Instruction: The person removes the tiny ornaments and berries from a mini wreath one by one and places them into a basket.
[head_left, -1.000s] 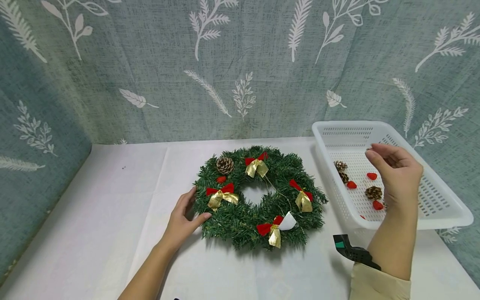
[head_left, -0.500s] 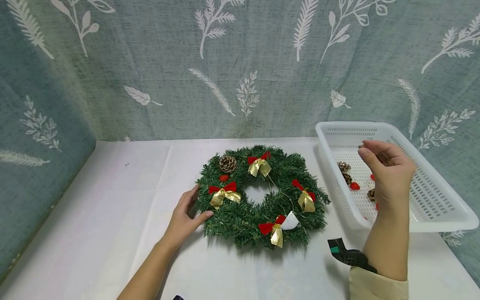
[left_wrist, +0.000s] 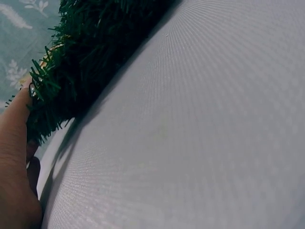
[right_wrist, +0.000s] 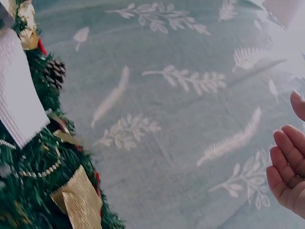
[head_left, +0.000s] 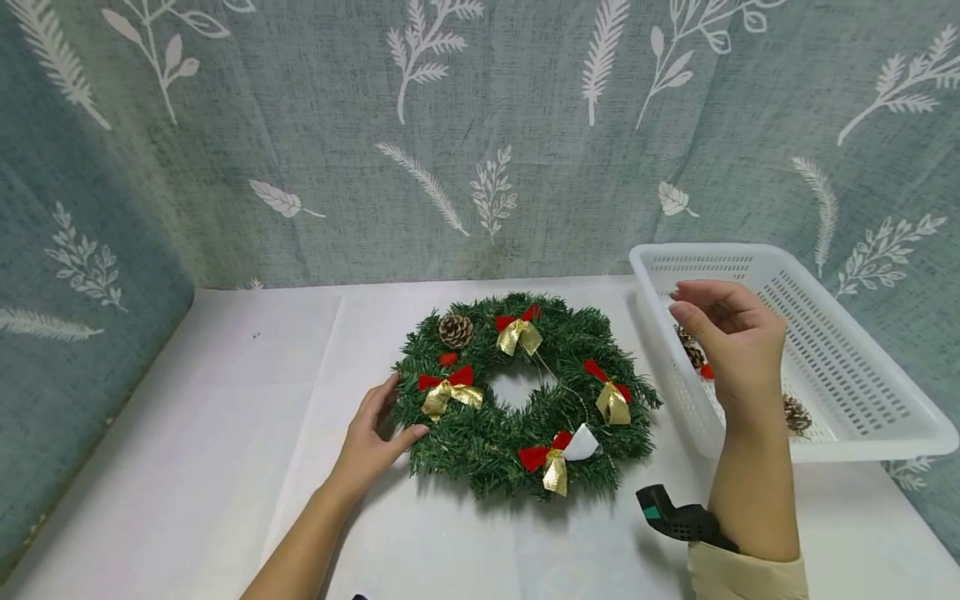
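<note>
A green Christmas wreath (head_left: 525, 467) lies on the table, trimmed with several red and gold bows, a pine cone (head_left: 455, 331) and a small red piece (head_left: 448, 359). My left hand (head_left: 372, 442) holds its left edge, thumb over the greenery and fingers at the outer side. In the left wrist view part of that hand (left_wrist: 16, 157) touches the wreath (left_wrist: 95, 52). Above the basket's left part hangs my right hand (head_left: 738, 342), fingers loosely bent. The right wrist view shows this hand (right_wrist: 290, 167) with thumb and fingertips apart and nothing seen between them.
A white plastic basket (head_left: 862, 367) stands on the right, holding pine cones (head_left: 797, 415) and red pieces (head_left: 707, 372), partly hidden by my right arm. A white tag (head_left: 581, 443) sits by the front bow. A patterned curtain (head_left: 337, 150) rises behind the white table (head_left: 187, 467).
My right hand has moved left over the basket, baring a pine cone behind the wrist and covering several red pieces. My left hand keeps its hold on the wreath.
</note>
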Demonstrator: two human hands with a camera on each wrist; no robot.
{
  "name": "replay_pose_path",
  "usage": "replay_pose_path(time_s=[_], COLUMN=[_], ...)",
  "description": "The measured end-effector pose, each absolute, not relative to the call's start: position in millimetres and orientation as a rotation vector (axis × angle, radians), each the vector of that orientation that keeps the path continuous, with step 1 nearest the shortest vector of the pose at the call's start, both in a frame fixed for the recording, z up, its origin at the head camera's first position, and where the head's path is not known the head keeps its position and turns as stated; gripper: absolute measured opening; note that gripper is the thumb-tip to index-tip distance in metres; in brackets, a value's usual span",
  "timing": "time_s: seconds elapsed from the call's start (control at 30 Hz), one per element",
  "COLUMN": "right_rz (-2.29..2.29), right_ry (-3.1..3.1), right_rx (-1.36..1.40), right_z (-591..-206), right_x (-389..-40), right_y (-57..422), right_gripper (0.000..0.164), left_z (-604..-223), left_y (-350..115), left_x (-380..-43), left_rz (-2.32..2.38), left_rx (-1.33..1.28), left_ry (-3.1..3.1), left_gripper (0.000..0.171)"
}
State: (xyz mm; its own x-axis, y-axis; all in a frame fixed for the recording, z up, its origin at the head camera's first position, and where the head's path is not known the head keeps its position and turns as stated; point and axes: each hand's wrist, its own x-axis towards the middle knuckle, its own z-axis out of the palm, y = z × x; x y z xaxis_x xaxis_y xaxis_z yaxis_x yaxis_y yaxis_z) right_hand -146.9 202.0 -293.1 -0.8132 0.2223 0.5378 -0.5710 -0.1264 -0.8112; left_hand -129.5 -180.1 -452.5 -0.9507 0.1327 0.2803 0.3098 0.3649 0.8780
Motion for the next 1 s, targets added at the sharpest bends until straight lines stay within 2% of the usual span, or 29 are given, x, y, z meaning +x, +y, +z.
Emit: replay_pose_path(time_s=[0.33, 0.67, 0.87, 1.0], right_rz=[1.950, 1.902, 1.815, 1.803], right_ry=[-1.713, -1.767, -1.832, -1.887], right_rx=[0.409, 0.734, 0.807, 0.809], right_z=[-288.9, -301.1, -304.6, -303.6], right_x=[-137.1, -140.1, -144.8, -146.3], right_y=[179.3, 141.8, 120.3, 109.2], right_gripper=[0.022, 0.024, 0.025, 0.033], left_z=[-449.4, -454.7, -453.9, -452.3], left_y=[-180.2, -180.1, -180.1, -180.5], left_x=[-130.0, -125.6, -126.3, -126.9], left_rz=[-1.613, -1.617, -1.615, -1.614], left_rx=[-0.420, -0.397, -0.399, -0.399], left_ry=[-2.481, -2.481, -2.476, -2.486], left_gripper=[0.080, 0.081, 0.080, 0.080])
